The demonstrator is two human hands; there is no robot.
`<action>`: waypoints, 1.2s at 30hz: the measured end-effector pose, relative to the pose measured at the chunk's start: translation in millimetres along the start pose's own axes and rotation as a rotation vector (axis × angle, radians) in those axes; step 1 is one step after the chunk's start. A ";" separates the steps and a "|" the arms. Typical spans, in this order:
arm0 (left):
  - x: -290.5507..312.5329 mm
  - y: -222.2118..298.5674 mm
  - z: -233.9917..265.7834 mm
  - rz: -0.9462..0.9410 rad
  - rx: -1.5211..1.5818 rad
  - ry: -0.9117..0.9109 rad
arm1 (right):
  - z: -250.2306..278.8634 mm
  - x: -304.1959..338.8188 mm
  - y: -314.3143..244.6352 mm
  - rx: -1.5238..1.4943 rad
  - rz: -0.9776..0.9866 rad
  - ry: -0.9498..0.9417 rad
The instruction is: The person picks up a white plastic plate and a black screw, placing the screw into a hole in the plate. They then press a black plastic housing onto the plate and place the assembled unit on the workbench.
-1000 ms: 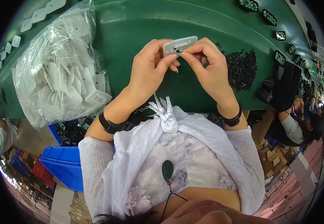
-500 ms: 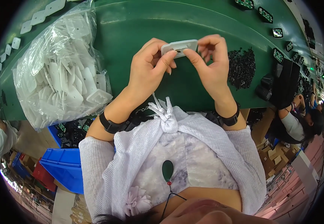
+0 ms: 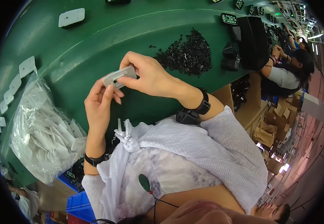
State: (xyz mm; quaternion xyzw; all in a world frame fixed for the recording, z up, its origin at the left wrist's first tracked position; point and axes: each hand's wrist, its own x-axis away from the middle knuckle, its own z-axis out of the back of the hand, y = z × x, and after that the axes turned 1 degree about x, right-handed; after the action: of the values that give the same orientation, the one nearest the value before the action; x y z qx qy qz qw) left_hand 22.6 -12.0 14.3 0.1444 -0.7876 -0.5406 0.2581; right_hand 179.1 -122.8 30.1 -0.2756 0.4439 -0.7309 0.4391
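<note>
A white, rounded rectangular plastic cover [image 3: 110,78] is held up between both hands, above the green table. My left hand [image 3: 100,102] is closed on its near-left end, thumb against the face turned toward me. My right hand [image 3: 147,74] grips the other end, its fingers behind the far edge and its thumb pressed on the face beside a small dark spot. Whether that spot is a hole or a small black part, I cannot tell. A heap of small black parts [image 3: 191,54] lies on the table beyond my right hand.
At left, a clear plastic bag [image 3: 48,140] bulges with white covers. More white covers [image 3: 15,84] run in a line along the table [image 3: 106,33]. Black boxes [image 3: 253,43] and circuit-board units [image 3: 229,18] stand at right, near a co-worker [image 3: 285,72]. Blue bins [image 3: 80,206] sit below.
The view has swung to the right. My right hand's fingers, earlier partly off the cover, now grip its far end with the thumb on its face. My left hand still holds the cover.
</note>
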 end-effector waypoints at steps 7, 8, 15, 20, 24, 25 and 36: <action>-14.0 0.0 16.7 -0.076 0.002 0.250 | 29.3 -56.2 -1.0 0.252 0.239 0.101; -16.7 -2.3 22.5 -0.078 -0.162 0.270 | 36.7 -81.8 9.5 0.535 0.467 0.357; -31.2 2.6 21.5 -0.272 -0.868 0.299 | 44.3 -177.8 11.2 1.316 -0.039 0.110; -16.8 4.9 2.0 -0.404 -1.249 0.329 | 60.5 -160.6 55.1 0.663 0.389 0.286; -9.6 -7.3 -0.6 -0.502 -1.368 0.316 | 57.5 -97.1 -3.9 0.618 0.125 0.072; -11.8 -8.9 -0.5 -0.489 -1.374 0.328 | 60.0 -87.9 1.4 0.609 0.133 0.058; -19.2 0.4 13.9 -0.549 -1.314 0.067 | 53.3 -44.5 21.5 0.596 0.291 0.058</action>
State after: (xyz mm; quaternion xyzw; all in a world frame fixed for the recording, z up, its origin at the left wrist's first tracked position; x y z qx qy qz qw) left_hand 30.7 8.6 6.0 0.1683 -0.2256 -0.9443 0.1703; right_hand 250.5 -109.7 34.6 -0.0481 0.2575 -0.7657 0.5874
